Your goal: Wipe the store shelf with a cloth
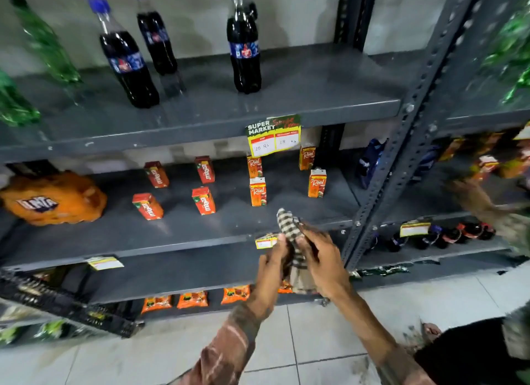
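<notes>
Risk sits with the small orange juice cartons (258, 191) standing loose on the dark grey metal shelf (177, 229) at mid-frame — both hands, left (274, 260) and right (321, 255), grip the checked brown-and-cream cloth (289, 226) bunched just before its front edge — a broad sweep could topple them.

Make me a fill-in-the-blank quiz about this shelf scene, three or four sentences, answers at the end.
1. Both hands, left and right, hold a checked ____.
2. The price tag under the top shelf reads SUPER ____.
3. On the middle shelf, left of the Maaza cartons, lies an ____ Fanta pack.
4. The cola bottles have ____ caps.

Answers: cloth; MARKET; orange; blue
</notes>
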